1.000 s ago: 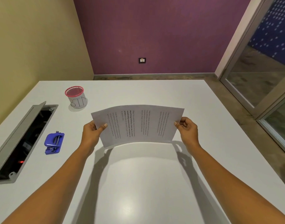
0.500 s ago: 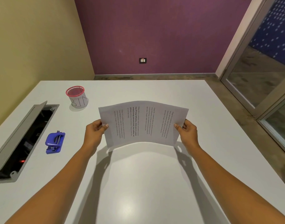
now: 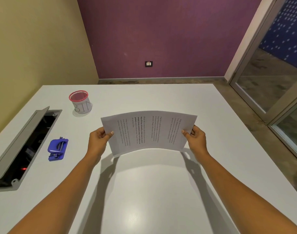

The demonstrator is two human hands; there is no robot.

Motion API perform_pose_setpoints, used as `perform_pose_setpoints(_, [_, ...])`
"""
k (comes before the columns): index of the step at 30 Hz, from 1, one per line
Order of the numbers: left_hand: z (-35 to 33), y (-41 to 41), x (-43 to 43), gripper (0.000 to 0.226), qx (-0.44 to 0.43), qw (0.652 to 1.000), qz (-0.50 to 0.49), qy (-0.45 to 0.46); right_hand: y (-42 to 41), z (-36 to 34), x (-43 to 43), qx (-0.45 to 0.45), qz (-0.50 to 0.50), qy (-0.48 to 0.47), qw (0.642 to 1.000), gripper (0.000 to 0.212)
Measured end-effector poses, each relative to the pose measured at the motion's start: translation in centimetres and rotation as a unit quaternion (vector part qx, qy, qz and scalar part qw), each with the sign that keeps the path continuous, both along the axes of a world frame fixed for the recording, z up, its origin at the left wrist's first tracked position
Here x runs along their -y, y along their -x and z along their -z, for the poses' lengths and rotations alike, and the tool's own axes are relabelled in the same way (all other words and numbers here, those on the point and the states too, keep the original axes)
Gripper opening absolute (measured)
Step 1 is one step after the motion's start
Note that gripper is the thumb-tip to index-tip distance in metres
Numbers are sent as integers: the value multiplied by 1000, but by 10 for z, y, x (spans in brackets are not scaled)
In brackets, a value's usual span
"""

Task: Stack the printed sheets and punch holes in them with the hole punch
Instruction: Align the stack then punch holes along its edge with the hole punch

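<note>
The printed sheets [image 3: 149, 130] hang as one bowed bundle above the middle of the white table [image 3: 161, 191], text running sideways. My left hand [image 3: 98, 141] pinches their left edge, thumb on the printed face. My right hand [image 3: 195, 138] pinches the right edge the same way. The lower edge of the sheets arches up off the table. The blue hole punch [image 3: 57, 149] lies on the table to the left, well apart from my left hand.
A red-rimmed mesh cup [image 3: 80, 102] wrapped in paper marked BIN stands at the back left. An open grey cable hatch [image 3: 21, 146] is set into the table's left side. A glass door [image 3: 270, 73] is at the right.
Both hands have lifted the sheets a little and shifted them to the right. My right thumb has come round onto the front of the paper. The hole punch has not moved.
</note>
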State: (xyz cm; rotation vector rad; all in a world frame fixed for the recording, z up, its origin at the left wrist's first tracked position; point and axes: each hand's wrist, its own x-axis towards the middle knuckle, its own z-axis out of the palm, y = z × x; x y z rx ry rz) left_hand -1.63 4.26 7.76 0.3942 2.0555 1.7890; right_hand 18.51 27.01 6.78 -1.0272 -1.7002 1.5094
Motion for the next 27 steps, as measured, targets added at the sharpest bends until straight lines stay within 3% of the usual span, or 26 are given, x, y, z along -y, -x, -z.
perform_pose_setpoints(15, [2,-1,2,31,7,1000,7,-4,-1,1,-2,34,-2,-15,999,26])
perform_pose_setpoints(22, [7,-3,0,28,8,1000,-3,19,-2,17,-6,149,43,-12,988,41])
perform_pose_setpoints(27, [8,-5,-4,27,12,1000,-8,14,-2,32,0,280,-53,61,957,37])
